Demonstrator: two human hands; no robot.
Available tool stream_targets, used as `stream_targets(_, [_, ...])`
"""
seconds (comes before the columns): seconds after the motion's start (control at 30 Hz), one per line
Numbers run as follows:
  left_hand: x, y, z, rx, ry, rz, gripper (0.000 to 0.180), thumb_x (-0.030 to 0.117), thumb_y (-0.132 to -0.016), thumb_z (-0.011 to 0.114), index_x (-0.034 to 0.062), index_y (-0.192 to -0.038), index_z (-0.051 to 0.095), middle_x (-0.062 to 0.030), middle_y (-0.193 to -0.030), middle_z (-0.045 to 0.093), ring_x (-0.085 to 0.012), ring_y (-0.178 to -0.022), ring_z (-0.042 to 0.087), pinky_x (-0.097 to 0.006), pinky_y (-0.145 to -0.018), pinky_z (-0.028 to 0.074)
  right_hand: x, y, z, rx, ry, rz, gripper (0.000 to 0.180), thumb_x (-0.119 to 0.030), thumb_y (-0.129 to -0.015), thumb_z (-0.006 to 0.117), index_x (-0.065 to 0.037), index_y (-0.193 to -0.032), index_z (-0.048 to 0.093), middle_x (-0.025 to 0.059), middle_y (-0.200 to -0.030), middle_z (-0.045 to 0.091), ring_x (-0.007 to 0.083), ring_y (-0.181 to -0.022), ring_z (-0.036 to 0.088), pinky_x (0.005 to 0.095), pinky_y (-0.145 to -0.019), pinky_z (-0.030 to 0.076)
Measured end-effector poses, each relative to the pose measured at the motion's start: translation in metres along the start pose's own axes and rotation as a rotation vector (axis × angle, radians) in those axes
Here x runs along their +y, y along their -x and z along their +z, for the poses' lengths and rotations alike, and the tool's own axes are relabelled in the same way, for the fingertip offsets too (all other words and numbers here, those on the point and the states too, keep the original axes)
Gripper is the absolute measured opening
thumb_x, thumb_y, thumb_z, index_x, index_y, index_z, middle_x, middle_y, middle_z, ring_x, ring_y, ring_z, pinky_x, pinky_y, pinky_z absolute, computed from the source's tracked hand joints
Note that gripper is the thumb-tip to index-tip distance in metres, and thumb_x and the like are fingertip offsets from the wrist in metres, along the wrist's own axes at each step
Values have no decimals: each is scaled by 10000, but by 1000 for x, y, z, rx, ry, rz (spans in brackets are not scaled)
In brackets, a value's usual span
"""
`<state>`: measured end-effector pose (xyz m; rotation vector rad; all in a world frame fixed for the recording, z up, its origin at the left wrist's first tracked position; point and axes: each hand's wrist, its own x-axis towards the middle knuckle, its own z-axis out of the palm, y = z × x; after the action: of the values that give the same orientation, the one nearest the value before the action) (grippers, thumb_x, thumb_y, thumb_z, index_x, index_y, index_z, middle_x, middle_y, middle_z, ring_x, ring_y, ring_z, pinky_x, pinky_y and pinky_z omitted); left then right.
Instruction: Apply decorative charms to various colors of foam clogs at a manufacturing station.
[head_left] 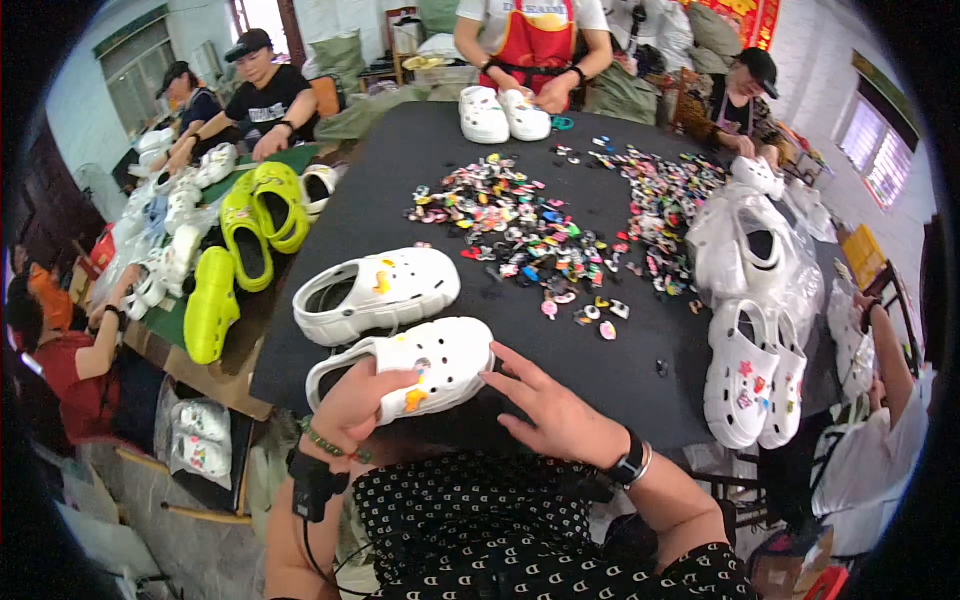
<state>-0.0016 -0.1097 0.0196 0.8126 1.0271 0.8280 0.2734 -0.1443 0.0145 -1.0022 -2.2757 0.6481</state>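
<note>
A white clog [452,352] lies on its sole at the near edge of the black table, toe to the right. My left hand [352,402] grips its near side, thumb over the top beside a small round charm and a yellow-orange charm [414,400]. At the toe, my right hand [552,408] has its fingers spread, with fingertips at or against the clog and nothing held. Just beyond lies a second white clog [415,278] bearing a yellow charm [382,282]. The fingers under the near clog are hidden.
Piles of small colourful charms [520,215] cover the table's middle. White clogs [742,375], some in plastic bags, stand along the right edge. Yellow-green clogs [212,305] are on the left table. A person in a red apron [540,45] handles white clogs opposite; others work around.
</note>
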Motion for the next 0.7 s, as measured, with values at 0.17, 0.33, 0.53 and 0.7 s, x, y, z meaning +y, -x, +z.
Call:
stream_targets(0.17, [-12,17,0,-55,-39,38,587,11,-787,665,-53,-1341,480,-152,-1257,608,-256,-1134,606,-369,-988,475,56,10,-20,52,131,18,235,-86,-847,652,-15,-1070,628,159,-1030,652,322,-939,647,388,-819,530])
stream_targets(0.33, [-16,15,1,6,-70,51,553,2,-801,633,-57,-1332,487,-144,-1256,609,-249,-1136,604,-357,-988,468,92,2,-42,121,245,161,209,-109,-827,674,-7,-1005,631,147,-904,635,300,-817,644,385,-716,516])
stream_targets(0.53, [-14,15,-2,-55,-89,81,497,7,-842,604,-61,-1322,494,-135,-1259,610,-244,-1141,598,-353,-999,457,105,-42,-47,173,337,387,268,-256,-853,686,-14,-923,595,170,-879,646,363,-841,631,452,-737,500])
stream_targets(0.7, [-20,20,-1,-61,-99,124,452,37,-871,612,-54,-1303,519,-126,-1256,615,-226,-1130,599,-339,-991,455,129,-51,-24,172,399,297,246,-211,-828,704,-14,-880,567,172,-872,636,372,-880,623,455,-762,489])
